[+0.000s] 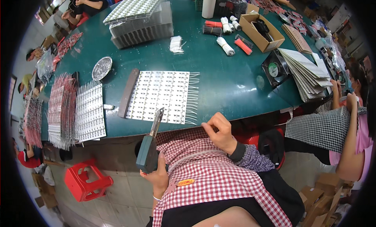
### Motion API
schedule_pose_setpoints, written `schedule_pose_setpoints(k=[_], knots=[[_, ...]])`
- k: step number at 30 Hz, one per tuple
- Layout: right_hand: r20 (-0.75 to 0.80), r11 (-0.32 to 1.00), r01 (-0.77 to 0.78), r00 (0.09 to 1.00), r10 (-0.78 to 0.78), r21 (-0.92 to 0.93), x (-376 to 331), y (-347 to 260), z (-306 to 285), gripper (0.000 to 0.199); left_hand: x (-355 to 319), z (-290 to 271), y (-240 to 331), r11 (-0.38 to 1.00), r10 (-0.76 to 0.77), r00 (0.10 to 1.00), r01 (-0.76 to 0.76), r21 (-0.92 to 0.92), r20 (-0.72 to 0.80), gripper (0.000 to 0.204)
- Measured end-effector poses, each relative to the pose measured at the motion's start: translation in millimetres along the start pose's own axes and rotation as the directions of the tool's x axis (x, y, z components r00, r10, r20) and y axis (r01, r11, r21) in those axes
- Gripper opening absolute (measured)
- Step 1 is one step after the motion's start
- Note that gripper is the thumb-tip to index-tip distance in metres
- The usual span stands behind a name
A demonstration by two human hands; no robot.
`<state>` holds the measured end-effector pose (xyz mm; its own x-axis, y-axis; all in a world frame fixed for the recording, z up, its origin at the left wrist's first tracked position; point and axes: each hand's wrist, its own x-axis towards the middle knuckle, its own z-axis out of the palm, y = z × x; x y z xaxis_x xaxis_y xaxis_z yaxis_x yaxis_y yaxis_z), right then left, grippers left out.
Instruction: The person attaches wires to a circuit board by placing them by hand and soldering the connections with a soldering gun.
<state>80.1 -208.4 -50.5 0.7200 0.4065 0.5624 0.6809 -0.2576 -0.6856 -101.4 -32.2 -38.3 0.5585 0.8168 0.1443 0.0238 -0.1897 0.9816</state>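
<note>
Left hand (158, 176) is wrapping shut round the dark green grip of a soldering iron (150, 146), holding it low over the lap w/ the metal tip angling up & just reaching the near edge of the green worktop (219, 82). Tip is overlapping the bottom edge of the white LED panel (160, 95), but can't tell if it's actually touching.

Right hand (219, 131) is sitting at the worktop's near rim, fingers curling in, thumb & forefinger pinching together; whatever is between them is too small to make out, so can't say what it's gripping. It's just right of the panel's wire leads (192, 97), which are fanning out from the panel's right side. A dark bar (128, 93) is lying along the panel's left edge.

Further left, a 2nd white panel (90, 111) is lying flat beside a stack of reddish strips (62, 109); a small round metal dish (102, 68) is sitting just behind them. Back centre, a tall stack of panels (141, 21). Right side: cardboard box (261, 31), bundled wires (226, 46), a small black fan (275, 68) next to fanned sheets (307, 72). Red stool (88, 180) is standing on the floor lower left. Another person in a checked apron (321, 127) is working at far right.
</note>
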Motion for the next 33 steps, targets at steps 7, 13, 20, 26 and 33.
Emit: schedule_pose_setpoints(k=[7, 13, 20, 26, 33], knots=[[0.138, 0.927, 0.164, 0.983, -0.124, -0.338, 97.3, 13.5, 17.1, 0.037, 5.3, 0.5, 4.1, 0.986, -0.165, 0.984, 0.164, -0.027, -0.065, 0.028], [0.348, 0.885, 0.191, 0.937, -0.036, -0.423, 117.7, 36.2, 57.1, 0.045, 17.7, 6.1, 28.0, 0.935, -0.35, 0.935, 0.352, 0.031, -0.059, 0.026], [0.178, 0.89, 0.218, 0.971, -0.158, -0.4, 89.6, 60.4, 63.7, 0.044, 36.4, -31.8, -50.0, 0.779, 0.169, 0.963, -0.262, 0.57, 0.211, 0.034], [-0.03, 0.98, 0.097, 0.995, -0.093, 0.172, 86.8, 33.0, 52.8, 0.02, 61.9, 73.3, 32.2, 0.978, -0.171, 0.97, 0.146, -0.15, -0.171, 0.032], [-0.184, 0.973, -0.15, 0.966, 0.182, 0.176, 46.2, 34.6, 49.3, 0.026, 92.4, 133.4, 38.7, 0.982, 0.058, 0.998, -0.055, -0.179, 0.007, 0.034]])
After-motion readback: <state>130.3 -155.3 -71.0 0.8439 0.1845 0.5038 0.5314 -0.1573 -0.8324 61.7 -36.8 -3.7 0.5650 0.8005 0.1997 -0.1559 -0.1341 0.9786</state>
